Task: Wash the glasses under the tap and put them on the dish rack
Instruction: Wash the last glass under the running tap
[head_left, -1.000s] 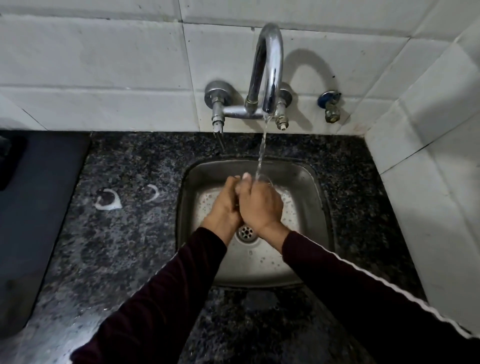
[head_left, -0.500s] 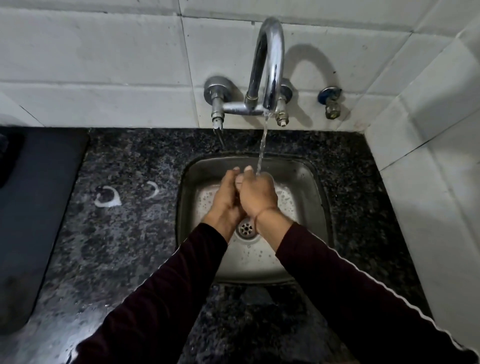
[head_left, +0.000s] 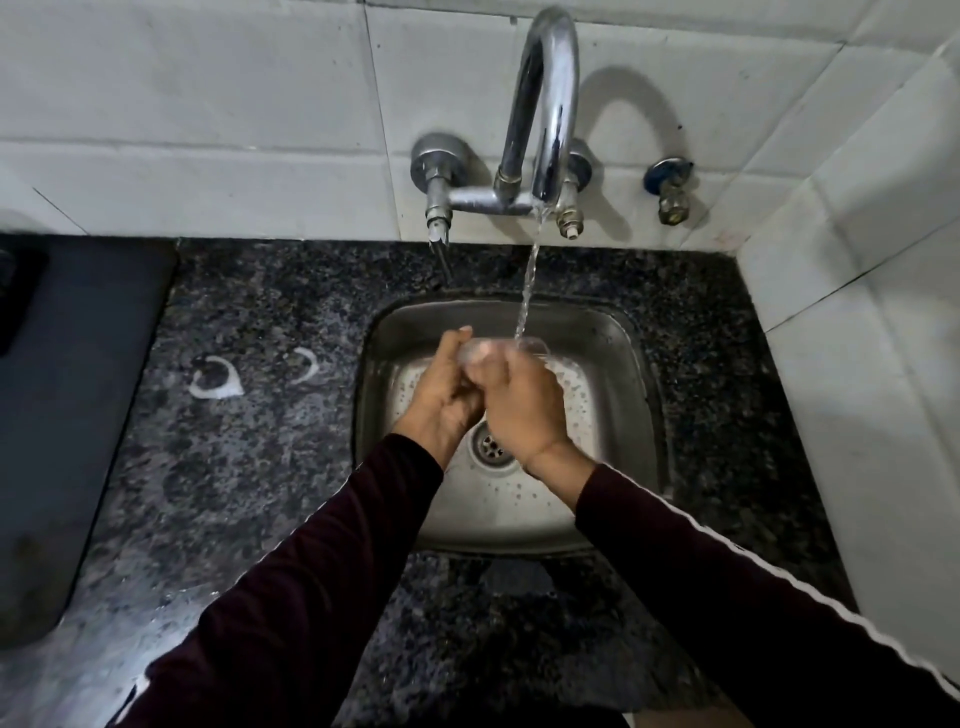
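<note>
Reaching in from 6 o'clock, two dark sleeves cross the near edge of the counter (head_left: 234, 467), a speckled dark stone, and meet over the sink (head_left: 628, 374). The left sleeve (head_left: 291, 597) comes from 7 o'clock, the right sleeve (head_left: 727, 582), edged with a white trim, from 5 o'clock. Just beyond the cuffs the drain (head_left: 490, 447) shows between the wrists, on a sink floor beaded with drops.

Both hands close on one clear glass (head_left: 498, 349) held above the basin, slightly toward 12 o'clock from the drain. The left hand (head_left: 447, 389) wraps its curled fingers round the glass from the 9 o'clock side; the right hand (head_left: 519, 400) grips it from 3 o'clock, knuckles up. Only the rim and a bit of wall show past the fingers, so its tilt cannot be told.

Water (head_left: 527, 291) falls in a thin stream onto the glass at its 1 o'clock edge. At 12 o'clock the tap (head_left: 550, 93), a chrome arch, stands out from the tiled wall (head_left: 208, 130). At 2 o'clock a small valve (head_left: 670, 192) sits on the same wall. On the counter at 9 o'clock lie two white curved marks (head_left: 215, 379), and beyond them a dark mat (head_left: 67, 415).
</note>
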